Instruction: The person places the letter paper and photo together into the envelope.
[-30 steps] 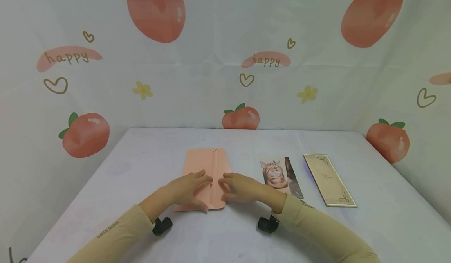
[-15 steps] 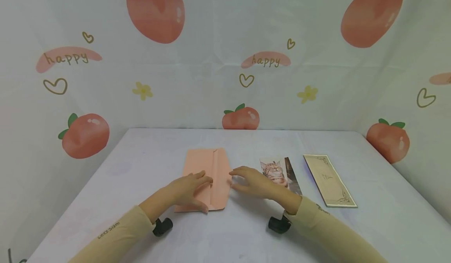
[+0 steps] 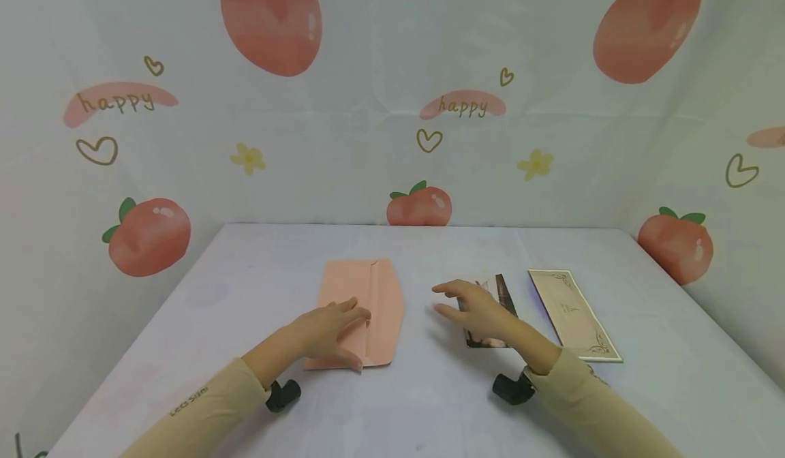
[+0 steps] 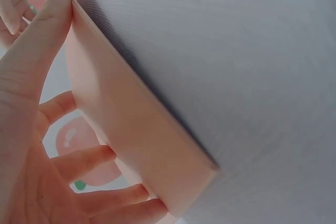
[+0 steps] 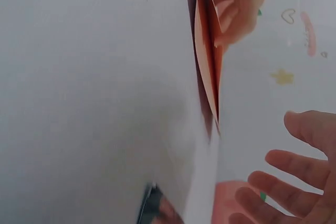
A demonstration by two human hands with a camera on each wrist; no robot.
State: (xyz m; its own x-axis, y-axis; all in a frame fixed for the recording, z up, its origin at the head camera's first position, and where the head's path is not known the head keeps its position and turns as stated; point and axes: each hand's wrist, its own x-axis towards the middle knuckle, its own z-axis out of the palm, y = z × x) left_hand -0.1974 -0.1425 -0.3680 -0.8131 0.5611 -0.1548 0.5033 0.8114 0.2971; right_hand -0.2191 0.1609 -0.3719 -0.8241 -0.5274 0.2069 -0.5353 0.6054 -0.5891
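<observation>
A pink envelope (image 3: 388,322) lies on the table with its flap folded out to the right. My left hand (image 3: 325,330) rests on it, fingers spread across its face and thumb at the near edge; the left wrist view shows these fingertips touching the envelope (image 4: 123,114). In the right wrist view, the envelope's (image 5: 202,51) mouth gapes slightly. My right hand (image 3: 477,308) hovers apart from the envelope, fingers loosely extended and holding nothing. Below it lies a cat photo (image 3: 506,296), partly hidden by the hand.
To the right of the photo lies a long beige card (image 3: 573,315) with ornamental corners, its lower end near the right sleeve (image 3: 589,390). A white fruit-print curtain (image 3: 343,151) hangs behind the white table (image 3: 270,253).
My right hand has left the envelope and moved right, over the cat photo, covering most of it. The flap is now uncovered. The left hand has stayed on the envelope.
</observation>
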